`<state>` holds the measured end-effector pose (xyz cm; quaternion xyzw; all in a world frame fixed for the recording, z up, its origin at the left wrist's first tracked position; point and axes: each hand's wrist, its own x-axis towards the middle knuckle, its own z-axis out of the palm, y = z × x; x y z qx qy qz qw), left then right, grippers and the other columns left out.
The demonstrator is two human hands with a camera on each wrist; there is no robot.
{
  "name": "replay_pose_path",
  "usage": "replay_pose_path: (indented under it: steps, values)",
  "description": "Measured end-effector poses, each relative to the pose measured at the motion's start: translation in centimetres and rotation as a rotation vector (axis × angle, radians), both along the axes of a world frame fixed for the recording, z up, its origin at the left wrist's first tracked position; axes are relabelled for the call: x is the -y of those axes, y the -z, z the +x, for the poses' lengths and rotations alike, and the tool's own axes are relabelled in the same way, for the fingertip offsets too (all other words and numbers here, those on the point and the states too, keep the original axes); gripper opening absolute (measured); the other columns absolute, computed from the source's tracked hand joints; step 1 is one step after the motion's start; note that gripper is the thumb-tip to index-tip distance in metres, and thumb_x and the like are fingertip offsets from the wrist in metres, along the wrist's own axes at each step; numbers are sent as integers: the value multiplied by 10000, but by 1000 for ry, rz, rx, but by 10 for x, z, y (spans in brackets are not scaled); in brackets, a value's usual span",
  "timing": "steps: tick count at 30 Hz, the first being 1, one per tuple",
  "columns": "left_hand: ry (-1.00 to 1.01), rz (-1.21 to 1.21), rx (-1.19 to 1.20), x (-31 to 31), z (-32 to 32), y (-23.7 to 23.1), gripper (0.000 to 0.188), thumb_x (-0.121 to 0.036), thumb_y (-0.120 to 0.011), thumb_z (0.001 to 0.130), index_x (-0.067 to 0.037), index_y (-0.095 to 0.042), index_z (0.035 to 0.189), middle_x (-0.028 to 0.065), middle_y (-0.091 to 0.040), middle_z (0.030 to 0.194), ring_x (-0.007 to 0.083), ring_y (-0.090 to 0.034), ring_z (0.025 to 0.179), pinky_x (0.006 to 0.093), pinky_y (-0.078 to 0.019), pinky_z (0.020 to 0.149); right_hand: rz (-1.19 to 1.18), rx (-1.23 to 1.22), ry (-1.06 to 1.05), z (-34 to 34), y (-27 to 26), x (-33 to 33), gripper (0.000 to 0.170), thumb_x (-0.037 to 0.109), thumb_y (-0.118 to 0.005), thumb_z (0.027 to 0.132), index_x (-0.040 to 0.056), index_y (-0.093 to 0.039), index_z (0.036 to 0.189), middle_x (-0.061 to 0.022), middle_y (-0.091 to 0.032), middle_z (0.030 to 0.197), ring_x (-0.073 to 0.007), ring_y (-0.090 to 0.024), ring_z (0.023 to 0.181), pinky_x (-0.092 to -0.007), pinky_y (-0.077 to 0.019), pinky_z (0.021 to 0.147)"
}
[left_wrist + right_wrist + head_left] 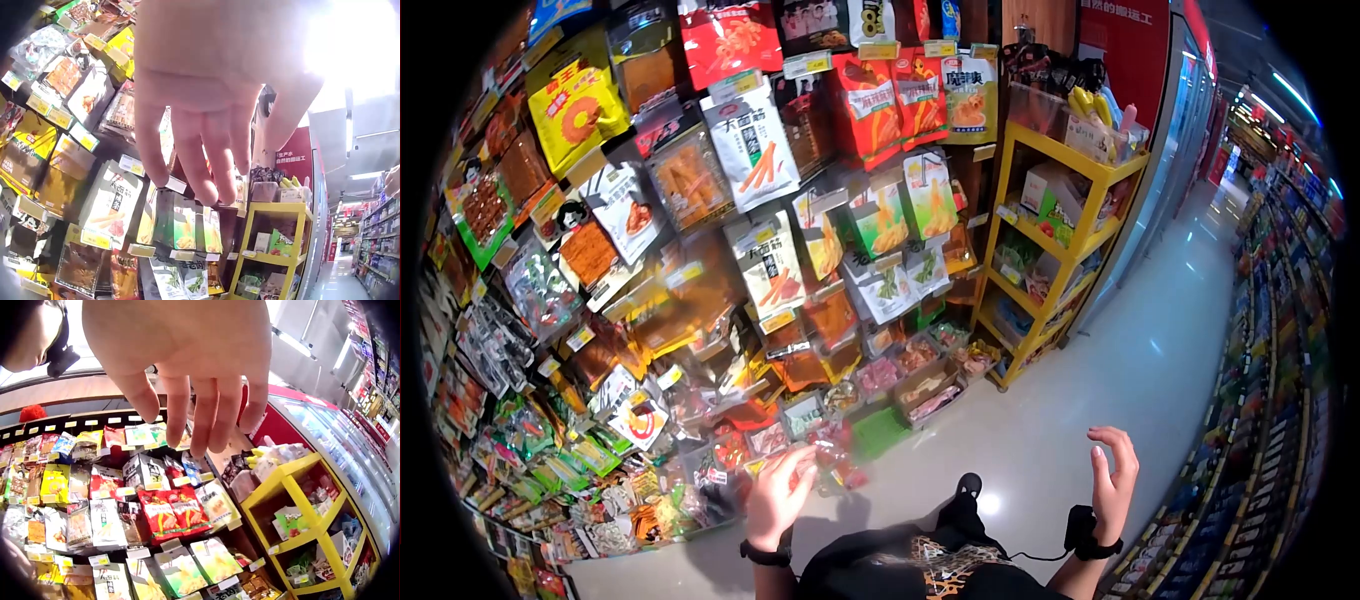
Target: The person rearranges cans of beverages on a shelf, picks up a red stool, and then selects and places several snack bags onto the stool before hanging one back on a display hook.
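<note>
Neither hand holds anything. In the head view my left hand (776, 498) hovers at the lower middle, its fingers loosely bent, over boxes of small packs near the floor. The left wrist view has that hand's fingers (187, 150) hanging loosely before the snack packs. My right hand (1113, 482) is raised above the aisle floor, fingers relaxed and a little curved. From the right wrist, its fingers (206, 412) overlap the upper rows of bags. White snack bags (752, 145) and red snack bags (868, 105) hang on the wall display ahead.
A yellow shelf rack (1060, 250) with packs and bananas (1090, 105) stands at the end of the display. Glossy aisle floor (1145, 320) runs past it to a long stocked shelf (1270, 350) on the right. Open boxes (928, 392) of packs sit low by the display.
</note>
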<state>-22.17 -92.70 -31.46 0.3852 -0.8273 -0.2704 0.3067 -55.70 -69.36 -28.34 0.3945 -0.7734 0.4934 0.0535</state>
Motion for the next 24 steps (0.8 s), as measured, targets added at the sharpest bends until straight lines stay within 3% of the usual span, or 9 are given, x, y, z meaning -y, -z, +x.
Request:
replay_pose_path:
  steps: [6, 9, 15, 18, 24]
  values:
    - [41, -64, 10, 30, -96, -2, 257, -115, -630, 838, -39, -634, 1084, 132, -674, 992, 301, -641, 920, 356, -484, 824, 45, 77, 47, -99, 7, 24, 253, 56, -526, 820, -29, -604, 1046, -144, -643, 1036, -251, -594, 1004, -349, -429, 911]
    - [30, -37, -20, 41, -151, -10, 257, -112, -627, 839, -42, -633, 1087, 132, -674, 985, 297, -643, 915, 354, -484, 820, 3, 106, 50, -150, 2, 32, 249, 88, -560, 831, -1, -602, 1059, -145, -643, 1043, -298, -582, 1008, -371, -426, 903]
    - [93, -77, 31, 67, -260, -18, 266, -112, -616, 836, -36, -633, 1090, 155, -668, 1013, 326, -625, 940, 380, -474, 828, 59, 43, 73, -244, -6, 46, 220, 73, -562, 826, 4, -617, 1028, -149, -644, 1013, -303, -591, 976, -364, -436, 884]
    - [197, -29, 8, 80, -293, -13, 269, -133, -615, 845, -39, -629, 1097, 141, -670, 1008, 324, -622, 949, 383, -463, 852, 113, 66, 24, -271, 1, 62, 191, 73, -572, 826, 10, -629, 997, -149, -648, 982, -311, -597, 947, -362, -447, 858]
    - [80, -61, 41, 106, -328, -5, 242, -141, -650, 835, -80, -641, 1069, 103, -681, 963, 292, -637, 886, 365, -482, 790, 171, 141, -103, -314, 20, 108, 173, 76, -595, 820, 22, -642, 978, -136, -658, 969, -309, -602, 914, -366, -450, 825]
